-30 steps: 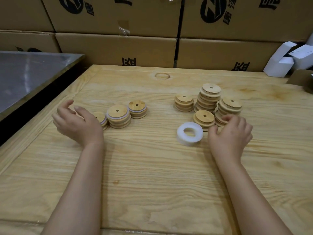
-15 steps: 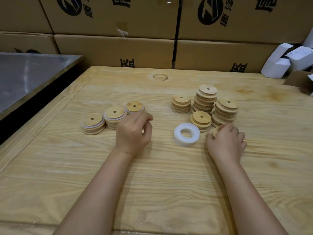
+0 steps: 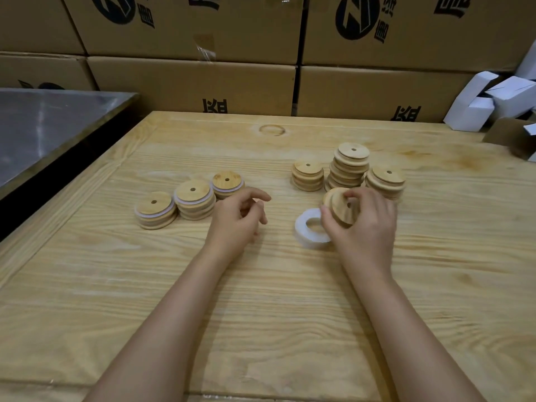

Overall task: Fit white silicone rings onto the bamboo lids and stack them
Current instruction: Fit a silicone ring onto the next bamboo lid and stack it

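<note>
Bamboo lid [image 3: 338,206] — tilted, pinched in right hand [image 3: 366,226] — hangs just right of ring pile [image 3: 308,229]. Left hand [image 3: 235,222], loosely curled, holds nothing.

Pale grained wood table [image 3: 261,300], matt; smooth wooden lids [image 3: 307,175]; milky white rubbery ring [image 3: 304,230]; matt brown cardboard boxes [image 3: 191,82]; dull grey metal surface [image 3: 43,126].

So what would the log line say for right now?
right hand: grips tilted bamboo lid | left hand: empty | white rings: beside lid
</note>
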Demonstrator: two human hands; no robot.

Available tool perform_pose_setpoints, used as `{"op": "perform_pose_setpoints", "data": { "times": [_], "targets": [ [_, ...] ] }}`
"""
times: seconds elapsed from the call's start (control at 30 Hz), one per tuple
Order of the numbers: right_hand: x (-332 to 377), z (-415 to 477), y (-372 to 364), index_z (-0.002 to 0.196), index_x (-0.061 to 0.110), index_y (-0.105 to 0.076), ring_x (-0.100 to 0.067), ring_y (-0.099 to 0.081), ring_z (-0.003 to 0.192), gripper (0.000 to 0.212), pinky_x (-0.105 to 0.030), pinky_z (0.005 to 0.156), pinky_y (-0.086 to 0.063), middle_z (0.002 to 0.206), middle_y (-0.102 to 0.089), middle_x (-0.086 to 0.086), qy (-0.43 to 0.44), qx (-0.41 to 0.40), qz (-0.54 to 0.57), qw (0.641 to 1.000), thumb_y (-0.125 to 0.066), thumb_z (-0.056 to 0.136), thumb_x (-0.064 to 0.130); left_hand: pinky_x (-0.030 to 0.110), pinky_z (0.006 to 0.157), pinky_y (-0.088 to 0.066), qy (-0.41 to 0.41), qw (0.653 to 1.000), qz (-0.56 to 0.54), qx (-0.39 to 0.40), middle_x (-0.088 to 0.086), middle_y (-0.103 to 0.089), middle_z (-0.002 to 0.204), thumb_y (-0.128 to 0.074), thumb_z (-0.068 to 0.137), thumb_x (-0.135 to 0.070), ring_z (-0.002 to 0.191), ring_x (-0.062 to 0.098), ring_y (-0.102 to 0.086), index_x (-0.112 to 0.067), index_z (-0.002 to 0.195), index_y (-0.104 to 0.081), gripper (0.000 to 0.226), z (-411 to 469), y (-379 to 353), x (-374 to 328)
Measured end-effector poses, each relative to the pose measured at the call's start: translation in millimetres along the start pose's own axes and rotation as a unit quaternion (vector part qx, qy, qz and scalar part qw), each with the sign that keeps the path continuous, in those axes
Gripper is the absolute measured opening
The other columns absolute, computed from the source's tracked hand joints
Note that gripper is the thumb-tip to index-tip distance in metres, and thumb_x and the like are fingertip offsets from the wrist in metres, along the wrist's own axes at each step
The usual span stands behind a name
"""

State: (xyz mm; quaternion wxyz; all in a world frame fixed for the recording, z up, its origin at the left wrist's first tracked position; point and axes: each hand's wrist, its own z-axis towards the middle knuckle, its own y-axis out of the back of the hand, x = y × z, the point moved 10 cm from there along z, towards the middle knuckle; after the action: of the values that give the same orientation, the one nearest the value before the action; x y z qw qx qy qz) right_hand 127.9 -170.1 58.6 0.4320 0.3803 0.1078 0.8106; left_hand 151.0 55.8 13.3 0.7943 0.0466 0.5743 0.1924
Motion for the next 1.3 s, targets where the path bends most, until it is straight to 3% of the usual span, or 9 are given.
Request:
{"op": "perform_pose_setpoints", "data": {
  "times": [0.1, 0.2, 0.37, 0.47, 0.6, 0.7, 0.83, 0.93, 1.3],
  "targets": [
    [34.9, -10.4, -11.9, 0.094, 0.002, -0.065, -0.030, -0.058, 0.092, 0.037, -0.033, 0.089, -0.038, 0.099, -0.065, -0.011, 0.104, 0.027, 0.021, 0.994, -0.077, 0.071, 0.028, 0.023, 0.041, -0.043, 0.067, 0.984, -0.154, 0.060, 0.003, -0.065, 0.064, -0.048, 0.096, -0.009, 0.045, 0.015, -0.055, -0.014, 0.096, -0.064, 0.017, -0.8, -18.5, 3.2],
    [57.4, -20.8, -19.6, 0.094, 0.002, -0.067, -0.032, -0.060, 0.093, 0.037, -0.039, 0.088, -0.045, 0.105, -0.065, -0.014, 0.183, 0.051, 0.036, 0.981, -0.073, 0.074, 0.032, 0.021, 0.044, -0.048, 0.103, 0.954, -0.247, 0.139, 0.001, -0.067, 0.069, -0.053, 0.088, -0.028, 0.052, 0.013, -0.061, -0.012, 0.096, -0.065, 0.021, -8.0, -40.4, -0.5],
    [65.2, -27.5, -31.4, 0.100, -0.001, -0.066, -0.034, -0.058, 0.101, 0.039, -0.046, 0.091, -0.047, 0.113, -0.063, -0.015, 0.217, 0.093, 0.033, 0.971, -0.072, 0.073, 0.027, 0.017, 0.054, -0.049, 0.078, 0.951, -0.236, 0.182, -0.009, -0.066, 0.069, -0.055, 0.087, -0.021, 0.063, 0.002, -0.060, -0.015, 0.090, -0.064, 0.011, -15.0, -57.4, -8.8],
    [59.3, -24.5, -34.3, 0.104, 0.002, -0.065, -0.030, -0.054, 0.108, 0.039, -0.042, 0.096, -0.042, 0.118, -0.061, -0.012, 0.192, 0.121, 0.056, 0.972, -0.072, 0.075, 0.027, 0.022, 0.061, -0.054, 0.100, 0.949, -0.244, 0.173, 0.001, -0.068, 0.079, -0.052, 0.092, -0.013, 0.071, 0.008, -0.064, -0.012, 0.099, -0.063, 0.013, -14.4, -58.2, -3.4],
    [39.7, -15.3, -29.1, 0.108, 0.002, -0.064, -0.032, -0.055, 0.104, 0.034, -0.040, 0.095, -0.040, 0.112, -0.062, -0.012, 0.110, 0.091, 0.055, 0.988, -0.051, 0.085, 0.023, 0.033, 0.068, -0.060, 0.134, 0.944, -0.273, 0.130, 0.012, -0.065, 0.092, -0.049, 0.094, -0.008, 0.080, 0.016, -0.066, 0.001, 0.111, -0.057, 0.021, -10.9, -51.9, 5.4],
    [10.2, -9.2, -30.3, 0.114, 0.002, -0.063, -0.035, -0.051, 0.100, 0.029, -0.040, 0.089, -0.037, 0.107, -0.060, -0.015, 0.015, 0.073, -0.015, 0.997, -0.052, 0.088, 0.009, 0.033, 0.068, -0.060, 0.158, 0.940, -0.282, 0.109, 0.012, -0.065, 0.094, -0.049, 0.095, -0.008, 0.081, 0.020, -0.067, 0.003, 0.113, -0.056, 0.022, -8.5, -47.0, 14.0],
    [-19.8, -13.6, -46.9, 0.118, 0.008, -0.062, -0.034, -0.041, 0.107, 0.031, -0.039, 0.091, -0.033, 0.112, -0.051, -0.015, -0.070, 0.137, -0.115, 0.981, -0.056, 0.088, 0.014, 0.032, 0.063, -0.060, 0.184, 0.933, -0.292, 0.104, 0.011, -0.066, 0.090, -0.051, 0.093, -0.007, 0.076, 0.021, -0.069, -0.003, 0.101, -0.061, 0.013, -8.8, -47.0, 20.9],
    [-25.2, -16.4, -52.8, 0.116, 0.012, -0.064, -0.032, -0.039, 0.109, 0.029, -0.038, 0.090, -0.032, 0.114, -0.051, -0.012, -0.080, 0.159, -0.120, 0.977, -0.054, 0.089, 0.018, 0.032, 0.062, -0.060, 0.191, 0.932, -0.290, 0.102, 0.009, -0.066, 0.089, -0.051, 0.093, -0.007, 0.075, 0.019, -0.069, -0.004, 0.099, -0.061, 0.012, -8.5, -47.8, 24.1],
    [-13.3, -11.5, -37.0, 0.092, 0.009, -0.066, -0.032, -0.051, 0.095, 0.011, -0.036, 0.079, -0.028, 0.090, -0.066, -0.007, -0.046, 0.081, -0.091, 0.991, -0.063, 0.088, 0.018, 0.031, 0.056, -0.059, 0.196, 0.931, -0.298, 0.081, 0.005, -0.066, 0.083, -0.052, 0.093, -0.007, 0.068, 0.018, -0.068, -0.014, 0.099, -0.060, 0.012, -6.4, -43.7, 26.4]
  ]
}}
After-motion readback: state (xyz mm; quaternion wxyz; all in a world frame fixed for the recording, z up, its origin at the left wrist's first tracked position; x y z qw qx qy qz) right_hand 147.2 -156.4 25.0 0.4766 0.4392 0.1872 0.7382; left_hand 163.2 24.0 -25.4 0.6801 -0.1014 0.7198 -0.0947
